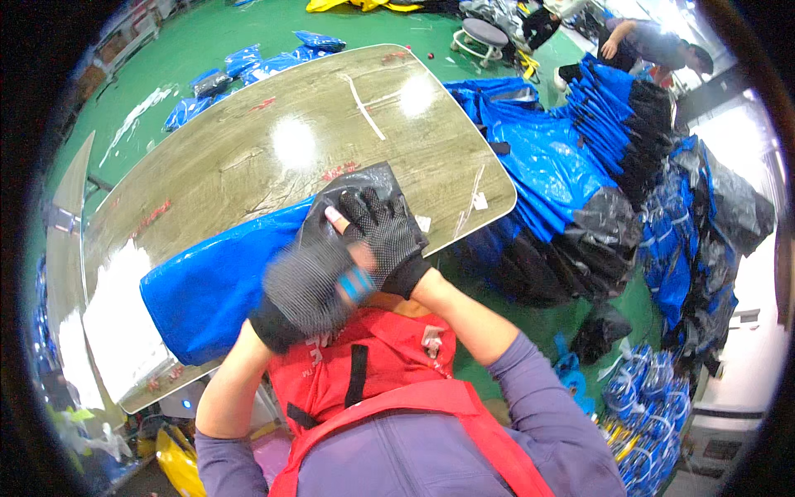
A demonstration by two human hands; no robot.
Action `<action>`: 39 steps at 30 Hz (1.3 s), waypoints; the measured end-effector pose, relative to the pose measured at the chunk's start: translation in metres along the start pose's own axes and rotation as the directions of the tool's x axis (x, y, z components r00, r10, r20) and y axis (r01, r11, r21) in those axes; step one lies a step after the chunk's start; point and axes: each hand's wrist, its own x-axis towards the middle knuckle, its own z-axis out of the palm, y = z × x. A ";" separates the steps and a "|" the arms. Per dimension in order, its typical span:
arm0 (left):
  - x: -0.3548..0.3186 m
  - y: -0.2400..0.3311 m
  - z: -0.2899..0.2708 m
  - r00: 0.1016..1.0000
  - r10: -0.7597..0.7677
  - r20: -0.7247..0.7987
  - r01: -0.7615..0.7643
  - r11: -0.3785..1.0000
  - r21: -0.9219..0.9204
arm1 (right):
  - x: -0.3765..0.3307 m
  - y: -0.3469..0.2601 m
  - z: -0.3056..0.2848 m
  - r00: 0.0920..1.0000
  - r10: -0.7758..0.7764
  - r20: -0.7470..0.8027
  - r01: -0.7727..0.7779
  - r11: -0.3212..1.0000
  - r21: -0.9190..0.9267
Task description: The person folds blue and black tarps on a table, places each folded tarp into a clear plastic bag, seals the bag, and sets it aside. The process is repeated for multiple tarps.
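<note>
A blue plastic bag (207,282) with a black end (368,180) lies flat across the near part of a wooden table (273,141). Both my hands wear black grippy gloves and meet just above the bag's black end. My right hand (387,232) has its fingers spread, palm toward the camera. My left hand (308,288) is blurred and presses against the right hand's wrist side; a small blue band shows between them and one pink fingertip pokes out. Whether the left hand grips anything is unclear.
A tall stack of blue and black bags (571,166) stands off the table's right edge, with more heaped further right. Loose blue bags (248,62) lie on the green floor beyond the table. A round stool (483,33) and another person (654,41) are at the back.
</note>
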 end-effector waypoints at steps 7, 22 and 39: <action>0.053 -0.103 0.055 0.879 0.175 -0.443 0.077 0.867 0.493 | 0.030 0.062 -0.032 0.932 0.319 0.173 -0.347 0.640 0.685; 0.047 -0.117 0.075 0.917 0.070 -0.392 0.042 0.962 0.271 | 0.181 0.072 0.144 0.894 0.411 0.181 -0.297 0.240 0.924; -0.040 -0.135 0.025 0.911 -0.320 -0.260 0.389 0.878 0.280 | 0.166 -0.047 0.137 0.864 0.480 -0.154 -0.329 0.769 0.549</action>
